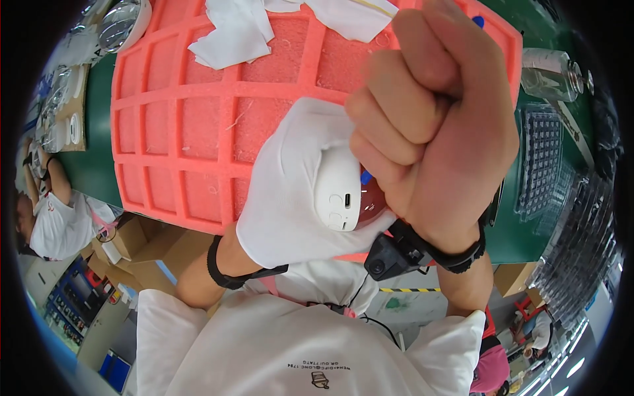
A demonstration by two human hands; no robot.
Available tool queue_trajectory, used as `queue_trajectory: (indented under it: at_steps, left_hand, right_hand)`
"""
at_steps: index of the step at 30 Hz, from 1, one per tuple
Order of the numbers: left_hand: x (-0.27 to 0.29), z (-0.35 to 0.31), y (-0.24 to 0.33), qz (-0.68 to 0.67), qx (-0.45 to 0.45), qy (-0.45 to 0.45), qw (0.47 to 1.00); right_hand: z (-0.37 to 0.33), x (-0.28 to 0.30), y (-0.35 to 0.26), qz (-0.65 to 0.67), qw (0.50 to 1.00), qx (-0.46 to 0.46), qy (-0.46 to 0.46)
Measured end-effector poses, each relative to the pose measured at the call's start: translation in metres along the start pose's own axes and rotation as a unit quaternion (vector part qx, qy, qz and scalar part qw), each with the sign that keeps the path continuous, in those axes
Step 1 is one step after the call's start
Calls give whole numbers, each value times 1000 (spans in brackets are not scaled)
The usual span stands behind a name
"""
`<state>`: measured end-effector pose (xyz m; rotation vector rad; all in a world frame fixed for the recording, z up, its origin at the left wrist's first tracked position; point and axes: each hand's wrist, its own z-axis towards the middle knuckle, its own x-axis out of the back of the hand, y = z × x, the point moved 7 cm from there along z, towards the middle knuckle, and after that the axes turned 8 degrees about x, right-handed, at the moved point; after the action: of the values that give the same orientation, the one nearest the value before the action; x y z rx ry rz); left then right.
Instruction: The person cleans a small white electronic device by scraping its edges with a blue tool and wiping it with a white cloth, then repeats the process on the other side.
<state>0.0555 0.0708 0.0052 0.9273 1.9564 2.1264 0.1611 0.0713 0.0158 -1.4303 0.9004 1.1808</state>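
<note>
My left hand, in a white glove, is wrapped round a rounded white electronic device. The device's side carries a small charging port and round button outlines, and a glossy reddish-brown face shows partly beside my right hand. My right hand, bare and curled into a fist, is raised just over that face. A small blue tip pokes out below its fingers. Another blue bit shows beyond the knuckles; whether both belong to one held tool is hidden.
Beneath my hands lies a pink gridded foam mat on a green table. White cloths rest at its far side. To the right are a glass jar and clear plastic trays. A co-worker is at the left.
</note>
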Motion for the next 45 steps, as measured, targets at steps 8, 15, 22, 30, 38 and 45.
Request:
queue_trajectory:
  at_steps: [8,15,22,30,38,45]
  left_hand:
    - [4,-3,-4,8,-14,-1,1000]
    - [-1,-3,-6,-17,-44,3,999]
    - [-2,-1,-10,-29,-7,-7,1000]
    - [-1,0,-3,57,-25,-36,997]
    - [-4,-1,-3,-52,-45,10,998]
    - [2,-2,1,47,18,-49,998]
  right_hand:
    - [1,2,-11,3,1000,-2,9]
    - [12,-1,0,-1,1000,-3,20]
    - [18,4,-2,-132,989,69,23]
    - [17,9,-3,-140,984,109,6]
    - [13,5,-11,-336,929,150,46]
    - [11,7,-2,-284,952,114,23]
